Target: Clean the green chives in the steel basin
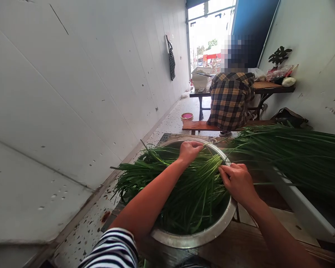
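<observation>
Head view: two bare hands work over a metal basin (201, 238) that stands on a wooden table (254, 245) directly before the person and is filled with long green leaves (190, 193). Left hand (190, 150), reached across to the far rim of the basin, lies knuckles-up on the leaves with its fingers curled down into them; the fingertips are hidden among the blades, so whether they close on a bunch cannot be told. Right hand (237, 182), at the right rim of the basin, has thumb and fingers drawn together, pinching a few blades at the edge of the mass. The two hands are near each other but apart, with leaf tips between them. A striped sleeve (114, 249) covers the left upper arm; both forearms are bare. A second heap of leaves (296, 156) lies just right of the basin, spreading over a white ledge (298, 204) along the wall. Background: another person in a plaid shirt (230, 98) sits on a bench (198, 125), back to the camera, at a dark table (268, 87) bearing a white tub (200, 76); a pink bowl (187, 116) stands on the speckled floor (173, 123), and a checked cloth (171, 61) hangs on the left wall. Lettering on the red shopfront (212, 56) outside is too small to read
</observation>
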Demonstrator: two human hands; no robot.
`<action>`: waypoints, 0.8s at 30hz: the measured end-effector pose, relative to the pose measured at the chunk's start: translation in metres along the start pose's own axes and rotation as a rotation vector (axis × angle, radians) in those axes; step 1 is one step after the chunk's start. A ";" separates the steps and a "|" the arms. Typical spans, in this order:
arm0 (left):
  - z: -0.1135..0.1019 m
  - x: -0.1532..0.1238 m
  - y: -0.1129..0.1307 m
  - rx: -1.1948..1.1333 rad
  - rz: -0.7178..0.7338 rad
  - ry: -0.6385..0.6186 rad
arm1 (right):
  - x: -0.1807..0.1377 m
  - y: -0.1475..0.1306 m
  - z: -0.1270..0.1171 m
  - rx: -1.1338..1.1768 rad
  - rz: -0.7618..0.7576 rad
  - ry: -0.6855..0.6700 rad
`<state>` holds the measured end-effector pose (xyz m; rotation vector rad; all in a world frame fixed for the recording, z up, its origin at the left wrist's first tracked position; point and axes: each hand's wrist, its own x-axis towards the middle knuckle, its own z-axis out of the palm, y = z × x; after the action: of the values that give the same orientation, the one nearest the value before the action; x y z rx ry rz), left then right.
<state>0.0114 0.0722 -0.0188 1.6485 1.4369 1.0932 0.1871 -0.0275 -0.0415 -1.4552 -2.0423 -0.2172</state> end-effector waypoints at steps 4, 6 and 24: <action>0.000 -0.001 0.001 0.003 -0.011 -0.006 | 0.000 0.000 0.000 0.001 -0.006 0.000; 0.000 -0.001 0.000 -0.009 -0.005 -0.009 | 0.001 0.000 0.000 0.001 -0.011 0.005; 0.000 -0.006 0.007 -0.011 0.017 -0.053 | 0.001 -0.003 -0.003 -0.021 0.003 -0.017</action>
<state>0.0142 0.0654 -0.0130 1.6725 1.3827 1.0571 0.1855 -0.0296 -0.0377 -1.4775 -2.0571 -0.2261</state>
